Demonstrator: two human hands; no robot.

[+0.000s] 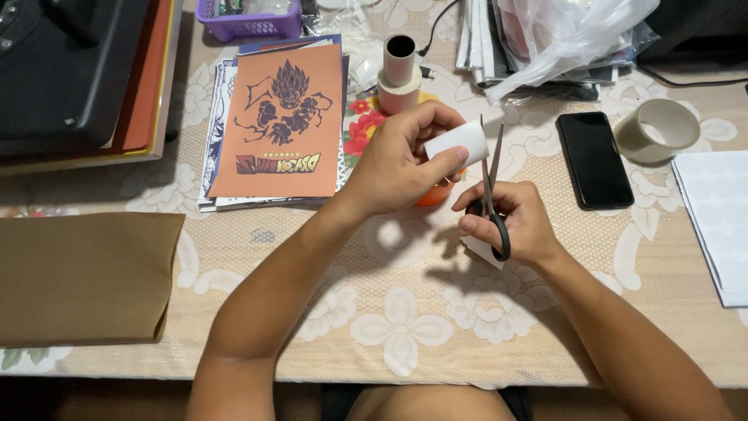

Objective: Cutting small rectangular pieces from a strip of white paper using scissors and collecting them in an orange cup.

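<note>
Pinching small white paper strip between left hand fingertips, at twelve o'clock of right hand; gripping black-handled steel scissors, blades parted slightly, touching strip's edge.

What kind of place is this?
Probably a home craft table: a lace-patterned tablecloth, a stack of art prints, tape rolls, and the right hand holding scissors beside white paper in the left hand.

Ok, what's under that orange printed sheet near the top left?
The orange printed sheet tops a stack of other printed sheets; only their blue and black-and-white edges show. Their faces are covered.
</note>
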